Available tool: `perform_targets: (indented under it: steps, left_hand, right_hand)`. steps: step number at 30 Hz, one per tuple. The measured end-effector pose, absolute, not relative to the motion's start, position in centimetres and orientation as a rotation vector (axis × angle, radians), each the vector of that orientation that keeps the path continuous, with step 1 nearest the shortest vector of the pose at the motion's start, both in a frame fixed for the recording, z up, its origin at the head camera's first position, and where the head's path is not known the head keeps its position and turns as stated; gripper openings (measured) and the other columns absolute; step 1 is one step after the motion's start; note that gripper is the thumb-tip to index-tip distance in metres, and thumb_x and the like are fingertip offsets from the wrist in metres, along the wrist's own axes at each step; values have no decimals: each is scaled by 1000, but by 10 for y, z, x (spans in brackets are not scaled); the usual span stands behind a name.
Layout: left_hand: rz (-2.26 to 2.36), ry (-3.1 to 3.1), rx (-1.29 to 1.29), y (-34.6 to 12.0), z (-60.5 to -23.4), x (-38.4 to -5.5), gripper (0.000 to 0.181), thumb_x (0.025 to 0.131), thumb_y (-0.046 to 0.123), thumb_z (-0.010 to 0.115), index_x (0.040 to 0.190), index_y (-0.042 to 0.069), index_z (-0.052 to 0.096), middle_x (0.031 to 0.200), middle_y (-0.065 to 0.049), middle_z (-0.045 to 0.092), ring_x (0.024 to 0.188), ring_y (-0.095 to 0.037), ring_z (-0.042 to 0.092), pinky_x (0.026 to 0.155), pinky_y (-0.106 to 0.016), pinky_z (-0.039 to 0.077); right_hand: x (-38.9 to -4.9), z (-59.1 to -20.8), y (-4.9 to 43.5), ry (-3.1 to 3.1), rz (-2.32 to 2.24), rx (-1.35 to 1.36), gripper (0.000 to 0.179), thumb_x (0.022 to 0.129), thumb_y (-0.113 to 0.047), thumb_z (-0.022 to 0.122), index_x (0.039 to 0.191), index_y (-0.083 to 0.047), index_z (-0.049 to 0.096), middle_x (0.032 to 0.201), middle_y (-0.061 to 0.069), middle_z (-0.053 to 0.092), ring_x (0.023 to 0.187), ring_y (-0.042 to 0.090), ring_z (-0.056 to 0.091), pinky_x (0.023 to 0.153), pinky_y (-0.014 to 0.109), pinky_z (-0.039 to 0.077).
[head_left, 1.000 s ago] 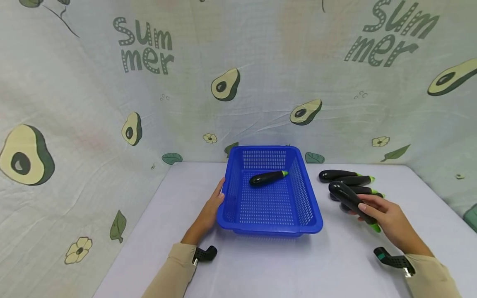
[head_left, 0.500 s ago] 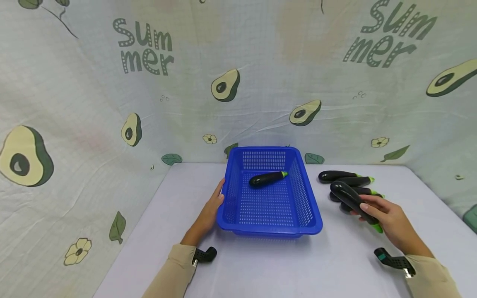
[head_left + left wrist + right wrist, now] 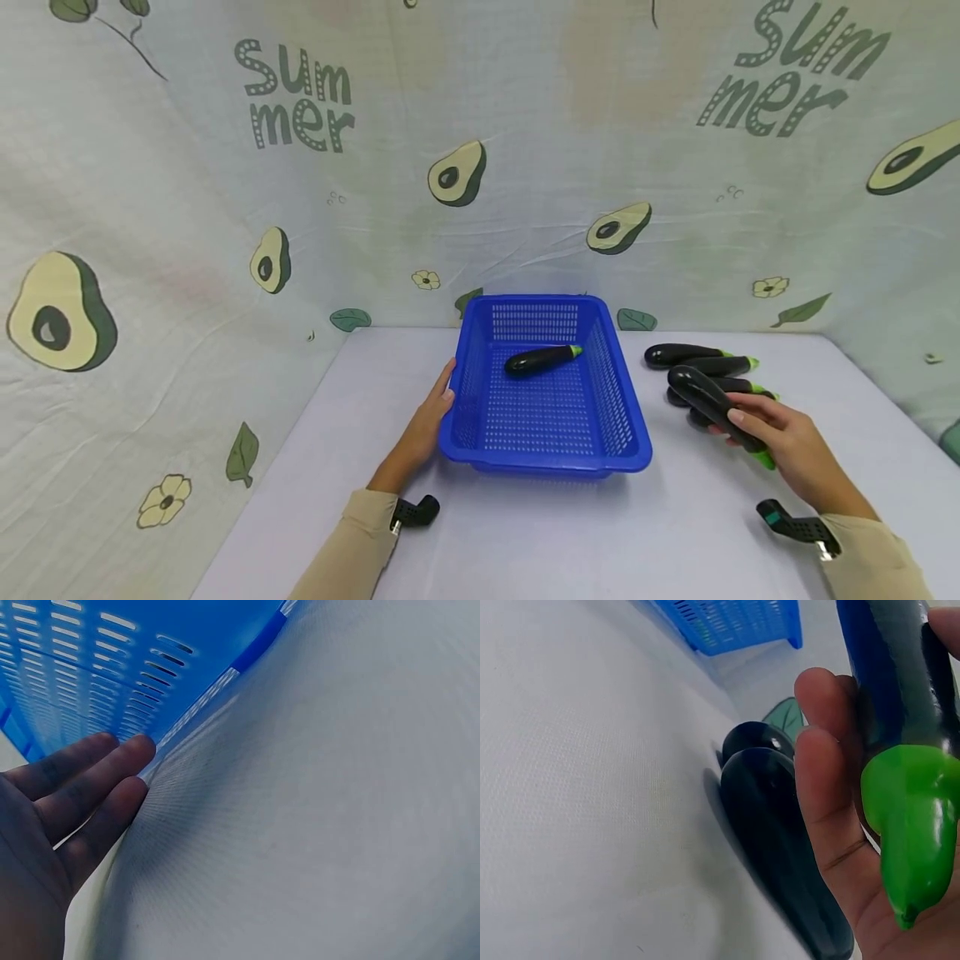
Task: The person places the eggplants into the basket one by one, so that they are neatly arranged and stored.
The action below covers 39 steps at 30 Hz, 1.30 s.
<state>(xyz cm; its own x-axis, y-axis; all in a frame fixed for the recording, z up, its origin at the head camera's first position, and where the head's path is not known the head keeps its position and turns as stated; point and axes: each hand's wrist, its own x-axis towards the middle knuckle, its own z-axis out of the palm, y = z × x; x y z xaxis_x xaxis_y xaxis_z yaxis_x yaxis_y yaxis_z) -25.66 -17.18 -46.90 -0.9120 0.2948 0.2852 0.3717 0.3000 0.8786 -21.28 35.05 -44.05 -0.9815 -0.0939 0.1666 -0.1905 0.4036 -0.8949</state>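
Observation:
My right hand (image 3: 783, 442) pinches a dark eggplant (image 3: 701, 396) near its green stem end, between thumb and fingers, above several other eggplants. In the right wrist view the held eggplant's green cap (image 3: 915, 802) points toward the wrist, while another eggplant (image 3: 772, 817) lies on the cloth below. A blue perforated plastic basket (image 3: 543, 465) stands in the middle, with one eggplant (image 3: 542, 360) lying inside. Against the basket's left side rests my left hand (image 3: 427, 423). The left wrist view has its fingers straight, touching the basket wall (image 3: 127, 682); the thumb is out of sight there.
Loose eggplants (image 3: 682, 355) are grouped on the table's right side, partly behind the held one. A white cloth (image 3: 540, 542) covers the table. Behind it hangs a fabric backdrop (image 3: 525, 100) printed with avocados and lettering.
Both hands keep nearly the same place. The held eggplant has shifted very slightly to the right, and the whole head view has moved a little.

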Motion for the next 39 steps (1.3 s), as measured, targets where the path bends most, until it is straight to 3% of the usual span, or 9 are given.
perform_targets:
  steps: [4, 11, 18, 24, 32, 39]
  left_hand:
    - [-1699, -2482, -616, -171, -469, -258, 55, 109, 40, 27, 162, 34, 13, 166, 5, 16, 151, -21, 16, 119, -54, 14]
    - [-1729, -2464, -656, -172, -471, -259, 56, 109, 34, 27, 163, 27, 12, 166, -3, 15, 151, -26, 14, 119, -57, 12]
    - [-1716, -2478, -636, -171, -470, -258, 56, 109, 37, 28, 163, 31, 12, 166, 0, 17, 151, -24, 15, 119, -54, 14]
    - [-1704, -2470, -635, -169, -472, -259, 56, 109, 38, 28, 162, 33, 13, 166, 2, 17, 151, -21, 15, 120, -51, 14]
    - [-1709, -2458, -688, -169, -466, -264, 55, 110, 34, 27, 163, 29, 12, 166, 1, 15, 151, -20, 14, 120, -49, 13]
    - [-1739, -2458, -656, -172, -468, -257, 55, 110, 38, 26, 163, 31, 12, 166, 2, 15, 151, -23, 13, 119, -55, 12]
  right_hand:
    - [-212, -440, 350, -2561, 1638, 265, 44, 104, -23, 56, 138, 5, 50, 100, 7, 75, 90, 18, 72, 73, 24, 57]
    - [-211, -440, 349, -2503, 1698, 270, 37, 104, -20, 57, 136, -1, 54, 99, 2, 75, 90, 19, 72, 73, 26, 58]
    - [-212, -443, 347, -2355, 1887, 337, 29, 102, -11, 58, 131, -10, 61, 102, 0, 75, 89, 16, 73, 73, 27, 58]
    - [-215, -440, 343, -2280, 1962, 348, 32, 102, -11, 60, 133, -7, 61, 107, -7, 70, 89, 15, 73, 73, 27, 58]
    - [-218, -427, 335, -2254, 1951, 380, 32, 102, -11, 60, 133, -5, 59, 107, -6, 71, 90, 15, 73, 74, 28, 59]
    - [-225, -416, 323, -2372, 1834, 351, 41, 103, -17, 60, 138, 2, 53, 108, -10, 68, 93, 14, 72, 76, 28, 59]
